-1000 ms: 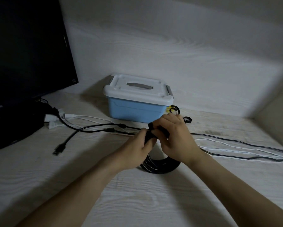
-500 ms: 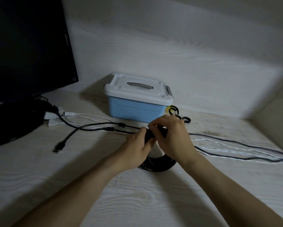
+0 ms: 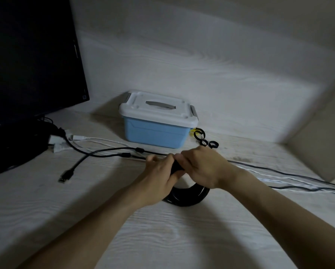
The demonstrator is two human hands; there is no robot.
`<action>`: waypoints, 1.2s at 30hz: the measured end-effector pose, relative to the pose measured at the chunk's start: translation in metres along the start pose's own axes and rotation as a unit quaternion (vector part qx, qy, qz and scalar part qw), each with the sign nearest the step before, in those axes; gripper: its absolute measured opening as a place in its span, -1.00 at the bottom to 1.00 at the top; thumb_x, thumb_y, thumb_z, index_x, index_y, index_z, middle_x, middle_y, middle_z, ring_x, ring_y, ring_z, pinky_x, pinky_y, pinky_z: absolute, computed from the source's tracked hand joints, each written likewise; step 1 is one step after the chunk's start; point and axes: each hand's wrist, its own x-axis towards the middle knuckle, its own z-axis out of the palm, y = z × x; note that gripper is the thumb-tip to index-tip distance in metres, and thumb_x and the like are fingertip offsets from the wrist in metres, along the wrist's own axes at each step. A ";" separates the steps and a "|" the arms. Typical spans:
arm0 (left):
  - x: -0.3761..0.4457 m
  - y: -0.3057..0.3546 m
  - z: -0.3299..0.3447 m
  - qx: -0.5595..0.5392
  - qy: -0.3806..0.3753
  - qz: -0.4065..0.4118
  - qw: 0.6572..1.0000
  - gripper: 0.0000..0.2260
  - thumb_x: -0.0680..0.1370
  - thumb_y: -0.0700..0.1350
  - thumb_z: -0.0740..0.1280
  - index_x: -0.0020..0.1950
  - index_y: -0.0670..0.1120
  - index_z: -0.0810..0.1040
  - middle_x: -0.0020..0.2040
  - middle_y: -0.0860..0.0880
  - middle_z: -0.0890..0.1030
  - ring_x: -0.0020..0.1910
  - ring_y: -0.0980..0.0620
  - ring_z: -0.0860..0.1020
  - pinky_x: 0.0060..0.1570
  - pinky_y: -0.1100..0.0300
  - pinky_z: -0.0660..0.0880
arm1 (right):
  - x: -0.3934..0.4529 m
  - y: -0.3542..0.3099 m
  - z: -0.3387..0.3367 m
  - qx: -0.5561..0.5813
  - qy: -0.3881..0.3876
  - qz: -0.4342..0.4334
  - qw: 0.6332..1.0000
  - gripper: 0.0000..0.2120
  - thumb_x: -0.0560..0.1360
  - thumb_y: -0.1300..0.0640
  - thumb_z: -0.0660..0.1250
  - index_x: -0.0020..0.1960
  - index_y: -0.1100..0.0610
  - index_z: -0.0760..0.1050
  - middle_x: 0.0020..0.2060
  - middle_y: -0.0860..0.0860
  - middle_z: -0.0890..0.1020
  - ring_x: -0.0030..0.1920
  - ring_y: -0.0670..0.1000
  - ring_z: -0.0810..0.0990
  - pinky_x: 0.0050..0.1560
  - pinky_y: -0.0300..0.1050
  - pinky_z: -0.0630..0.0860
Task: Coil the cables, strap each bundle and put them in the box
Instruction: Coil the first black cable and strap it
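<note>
A black coiled cable bundle [image 3: 188, 197] stands on the pale wooden desk, its lower arc showing below my hands. My left hand [image 3: 158, 177] and my right hand [image 3: 203, 167] both grip the top of the coil, fingers closed around a black strap there; the strap is mostly hidden. Behind them sits a light blue box [image 3: 153, 133] with a white latched lid [image 3: 157, 111], closed. Small black strap loops [image 3: 199, 133] lie just right of the box.
A dark monitor [image 3: 30, 55] fills the left. Loose black cables [image 3: 108, 154] with a USB plug [image 3: 65, 176] run across the desk on the left. Black and white cables [image 3: 279, 177] trail off to the right. A wall stands behind the box.
My hands have shifted slightly on the top of the coil, my right fingers wrapping further over it. The coil has stayed in place.
</note>
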 end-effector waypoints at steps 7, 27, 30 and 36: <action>0.005 0.003 0.000 0.030 0.028 0.044 0.998 -0.66 0.58 0.24 0.06 0.08 0.02 0.43 -0.04 0.19 0.54 -0.01 0.18 0.46 0.12 0.11 0.17 | -0.010 0.007 -0.023 0.361 -0.243 0.185 0.881 -0.45 0.65 -0.24 0.02 -0.08 0.18 0.53 -0.28 0.11 0.70 -0.22 0.07 0.67 -0.06 -0.07 0.52; 0.074 -0.048 -0.083 -0.071 0.396 -0.175 0.899 -0.89 0.51 -0.31 0.30 -0.05 -0.15 0.58 -0.06 -0.14 0.61 -0.07 0.00 0.54 -0.02 0.24 0.41 | -0.002 0.052 -0.028 0.750 0.126 0.321 0.564 -0.58 0.60 -0.10 0.26 0.17 0.25 0.60 -0.18 0.11 0.54 -0.25 0.05 0.51 -0.17 -0.07 0.43; 0.093 -0.070 -0.102 -0.078 0.380 -0.280 0.878 -0.86 0.47 -0.16 0.27 -0.13 -0.23 0.56 -0.16 -0.17 0.58 -0.14 -0.10 0.54 -0.13 0.16 0.39 | 0.017 0.066 -0.036 0.728 0.171 0.340 0.570 -0.67 0.61 -0.03 0.29 0.15 0.24 0.58 0.00 0.12 0.66 -0.06 0.09 0.61 -0.04 0.01 0.52; 0.124 -0.094 -0.113 -0.160 0.296 -0.386 0.859 -0.38 0.45 0.20 0.27 0.20 -0.33 0.49 0.14 -0.27 0.58 0.04 -0.19 0.55 -0.03 0.05 0.47 | 0.068 0.108 -0.019 0.556 0.227 0.391 0.698 -0.70 0.42 -0.10 0.36 -0.19 0.16 0.60 -0.07 0.22 0.70 -0.03 0.22 0.67 0.14 0.23 0.58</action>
